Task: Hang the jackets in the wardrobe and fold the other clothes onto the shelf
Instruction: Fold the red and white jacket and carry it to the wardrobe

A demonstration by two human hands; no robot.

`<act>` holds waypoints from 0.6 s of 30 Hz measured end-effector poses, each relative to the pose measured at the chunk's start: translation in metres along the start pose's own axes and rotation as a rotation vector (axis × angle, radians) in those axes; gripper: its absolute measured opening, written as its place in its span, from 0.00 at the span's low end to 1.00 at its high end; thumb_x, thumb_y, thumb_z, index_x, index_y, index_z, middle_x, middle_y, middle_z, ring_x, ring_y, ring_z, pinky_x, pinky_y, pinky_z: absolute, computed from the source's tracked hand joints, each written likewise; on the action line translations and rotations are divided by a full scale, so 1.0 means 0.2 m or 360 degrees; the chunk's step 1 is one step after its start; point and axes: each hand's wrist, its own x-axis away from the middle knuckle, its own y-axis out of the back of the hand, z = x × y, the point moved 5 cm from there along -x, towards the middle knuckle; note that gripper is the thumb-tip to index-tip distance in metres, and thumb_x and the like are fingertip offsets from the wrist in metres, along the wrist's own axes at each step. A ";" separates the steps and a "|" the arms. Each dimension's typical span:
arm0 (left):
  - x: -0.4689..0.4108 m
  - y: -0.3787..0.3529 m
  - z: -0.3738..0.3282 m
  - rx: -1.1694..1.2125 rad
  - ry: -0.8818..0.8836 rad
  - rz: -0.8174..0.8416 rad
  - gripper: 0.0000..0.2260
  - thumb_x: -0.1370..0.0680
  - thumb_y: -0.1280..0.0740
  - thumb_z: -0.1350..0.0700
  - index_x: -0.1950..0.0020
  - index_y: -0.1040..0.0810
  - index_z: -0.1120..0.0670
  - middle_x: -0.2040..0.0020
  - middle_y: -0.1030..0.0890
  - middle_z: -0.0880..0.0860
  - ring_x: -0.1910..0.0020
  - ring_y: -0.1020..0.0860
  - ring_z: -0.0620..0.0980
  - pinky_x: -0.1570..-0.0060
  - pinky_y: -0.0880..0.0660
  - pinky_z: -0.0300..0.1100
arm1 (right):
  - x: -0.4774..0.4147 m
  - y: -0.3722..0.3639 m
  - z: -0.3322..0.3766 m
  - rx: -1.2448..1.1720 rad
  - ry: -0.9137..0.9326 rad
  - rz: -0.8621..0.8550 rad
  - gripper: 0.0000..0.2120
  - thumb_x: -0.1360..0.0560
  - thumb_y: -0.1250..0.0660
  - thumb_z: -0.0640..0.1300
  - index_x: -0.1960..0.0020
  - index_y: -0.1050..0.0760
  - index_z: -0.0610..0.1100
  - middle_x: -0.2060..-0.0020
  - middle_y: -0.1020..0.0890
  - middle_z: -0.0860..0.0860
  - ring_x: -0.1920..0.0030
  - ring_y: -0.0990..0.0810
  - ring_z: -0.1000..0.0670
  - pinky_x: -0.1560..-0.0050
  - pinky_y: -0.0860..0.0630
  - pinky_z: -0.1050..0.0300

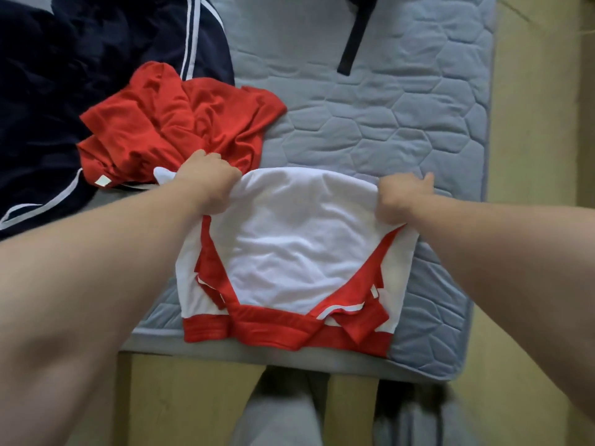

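White shirt (pixel 296 239) spanning left grip (pixel 206 185), right grip (pixel 402 197)

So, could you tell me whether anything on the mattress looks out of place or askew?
The red garment lies crumpled, partly over the navy garment. The white garment, gripped by the left hand and right hand, lies fairly flat.

The navy jacket (pixel 80 59) runs off the left and top edges. The white shirt (pixel 296 239) hides the fingertips of the left hand (pixel 206 181) and right hand (pixel 402 197).
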 end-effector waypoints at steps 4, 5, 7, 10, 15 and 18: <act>0.10 0.02 0.05 0.0143 0.0258 -0.0035 0.11 0.27 0.32 0.61 0.47 0.24 0.51 0.53 0.24 0.52 0.53 0.23 0.56 0.60 0.31 0.47 | 0.03 0.09 -0.03 0.0021 0.0088 -0.0311 0.13 0.27 0.37 0.40 0.43 0.25 0.46 0.44 0.20 0.43 0.43 0.21 0.39 0.50 0.34 0.49; 0.12 0.03 0.06 0.0188 0.0344 -0.0095 0.12 0.27 0.33 0.62 0.45 0.24 0.52 0.49 0.22 0.54 0.49 0.23 0.58 0.59 0.31 0.48 | 0.04 0.12 -0.04 0.0005 0.0087 -0.0432 0.14 0.27 0.38 0.38 0.42 0.26 0.44 0.44 0.20 0.42 0.44 0.21 0.38 0.53 0.33 0.49; 0.18 0.04 0.09 0.0272 0.0461 -0.0240 0.14 0.26 0.33 0.64 0.42 0.24 0.55 0.46 0.22 0.58 0.46 0.23 0.62 0.59 0.32 0.50 | 0.07 0.21 -0.03 -0.0010 0.0136 -0.0691 0.13 0.27 0.38 0.34 0.43 0.27 0.40 0.46 0.20 0.39 0.46 0.20 0.35 0.54 0.31 0.47; 0.30 0.03 0.10 0.0345 0.0449 -0.0450 0.13 0.28 0.32 0.67 0.45 0.26 0.58 0.49 0.23 0.60 0.48 0.24 0.64 0.62 0.33 0.50 | 0.16 0.29 -0.01 0.0048 0.0285 -0.0956 0.13 0.29 0.37 0.32 0.46 0.28 0.39 0.49 0.20 0.37 0.48 0.21 0.34 0.55 0.29 0.44; 0.59 -0.08 -0.03 0.0438 0.0215 -0.0757 0.11 0.35 0.31 0.74 0.57 0.26 0.64 0.62 0.26 0.63 0.65 0.23 0.65 0.72 0.35 0.49 | 0.43 0.14 -0.02 0.0004 0.0618 -0.1022 0.08 0.31 0.33 0.35 0.54 0.28 0.38 0.56 0.22 0.38 0.56 0.23 0.34 0.66 0.35 0.48; 0.77 -0.19 -0.18 0.0470 0.0039 -0.0823 0.10 0.39 0.31 0.74 0.62 0.26 0.63 0.68 0.27 0.63 0.73 0.25 0.63 0.76 0.37 0.46 | 0.63 -0.05 -0.05 0.0010 0.0686 -0.1003 0.09 0.34 0.28 0.34 0.58 0.27 0.36 0.63 0.22 0.38 0.64 0.22 0.35 0.70 0.35 0.50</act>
